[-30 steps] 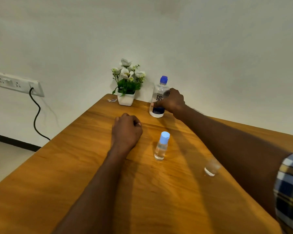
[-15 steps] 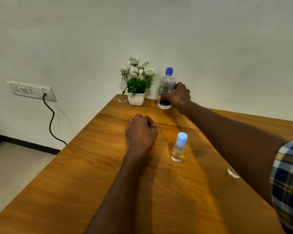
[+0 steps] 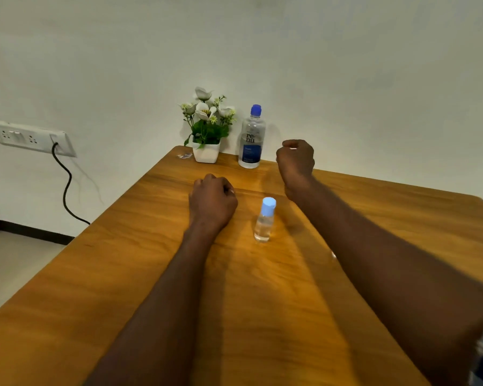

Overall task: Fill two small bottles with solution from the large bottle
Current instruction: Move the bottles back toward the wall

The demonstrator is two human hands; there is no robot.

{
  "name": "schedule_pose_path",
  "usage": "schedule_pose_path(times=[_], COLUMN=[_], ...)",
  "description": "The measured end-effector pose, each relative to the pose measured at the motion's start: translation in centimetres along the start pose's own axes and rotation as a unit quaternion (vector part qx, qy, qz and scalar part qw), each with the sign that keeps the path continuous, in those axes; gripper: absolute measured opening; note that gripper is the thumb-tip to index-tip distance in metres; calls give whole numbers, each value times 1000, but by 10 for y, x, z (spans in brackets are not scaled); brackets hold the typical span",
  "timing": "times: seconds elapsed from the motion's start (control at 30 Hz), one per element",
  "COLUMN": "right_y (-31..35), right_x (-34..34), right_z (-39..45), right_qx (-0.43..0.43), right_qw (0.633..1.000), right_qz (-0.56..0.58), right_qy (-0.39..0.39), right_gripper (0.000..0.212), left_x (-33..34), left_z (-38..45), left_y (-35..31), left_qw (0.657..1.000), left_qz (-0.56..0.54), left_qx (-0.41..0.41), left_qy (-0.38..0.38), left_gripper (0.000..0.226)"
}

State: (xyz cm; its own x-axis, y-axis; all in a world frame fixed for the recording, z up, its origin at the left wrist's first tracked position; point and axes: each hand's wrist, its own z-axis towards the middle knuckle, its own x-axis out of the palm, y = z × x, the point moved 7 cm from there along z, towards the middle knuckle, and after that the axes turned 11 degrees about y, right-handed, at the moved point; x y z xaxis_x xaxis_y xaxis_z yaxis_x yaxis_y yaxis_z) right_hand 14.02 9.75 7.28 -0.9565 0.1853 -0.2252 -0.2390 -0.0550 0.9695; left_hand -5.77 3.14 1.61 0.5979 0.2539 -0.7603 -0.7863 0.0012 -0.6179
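The large clear bottle (image 3: 251, 137) with a blue cap and blue label stands upright at the far edge of the wooden table (image 3: 262, 302), next to the wall. One small clear bottle (image 3: 265, 220) with a light blue cap stands upright mid-table. My left hand (image 3: 212, 201) rests as a closed fist on the table, left of the small bottle. Right of the large bottle, apart from it, my right hand (image 3: 295, 161) hovers with fingers curled and nothing in it. My right forearm hides the second small bottle; only a glint shows at its edge.
A white pot of white flowers (image 3: 207, 129) stands left of the large bottle at the table's far corner. A small wrapper (image 3: 185, 155) lies beside the pot. A wall socket (image 3: 31, 137) with a black cable is at the left, off the table.
My right hand has let go of the large bottle and drawn back to the right. The bottle now stands alone by the wall. My left fist has stayed put.
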Motion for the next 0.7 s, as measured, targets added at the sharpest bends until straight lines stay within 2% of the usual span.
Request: schedule_pose_path(times=[0.07, 0.17, 0.3, 0.4, 0.5, 0.6, 0.7], right_y=[2, 4, -11, -28, -40, -43, -33], right_x=[-15, -28, -29, -18, -9, -7, -16], right_z=[-33, -83, -132, -149, -153, -155, -152], right_qx=[6, -7, -33, -41, -50, -79, -106], right_qw=[996, 988, 986, 981, 980, 981, 985], right_qz=[84, 147, 79, -12, -54, -90, -79], right_qy=[11, 45, 146, 189, 184, 150, 112], right_gripper=[28, 38, 64, 69, 65, 47, 42], left_x=[-3, -5, 3, 15, 26, 29, 31], left_z=[-4, -15, -40, -54, -64, -67, -66], left_y=[-1, -1, -12, -19, -17, -16, -17], left_qw=[1000, 999, 998, 989, 970, 962, 960], left_qz=[-12, -34, 4, 108, 179, 203, 203], left_qx=[-2, -8, 18, 21, -5, -6, 3], left_qy=[6, 19, 60, 100, 164, 182, 191], left_gripper=[17, 17, 28, 45, 61, 65, 65])
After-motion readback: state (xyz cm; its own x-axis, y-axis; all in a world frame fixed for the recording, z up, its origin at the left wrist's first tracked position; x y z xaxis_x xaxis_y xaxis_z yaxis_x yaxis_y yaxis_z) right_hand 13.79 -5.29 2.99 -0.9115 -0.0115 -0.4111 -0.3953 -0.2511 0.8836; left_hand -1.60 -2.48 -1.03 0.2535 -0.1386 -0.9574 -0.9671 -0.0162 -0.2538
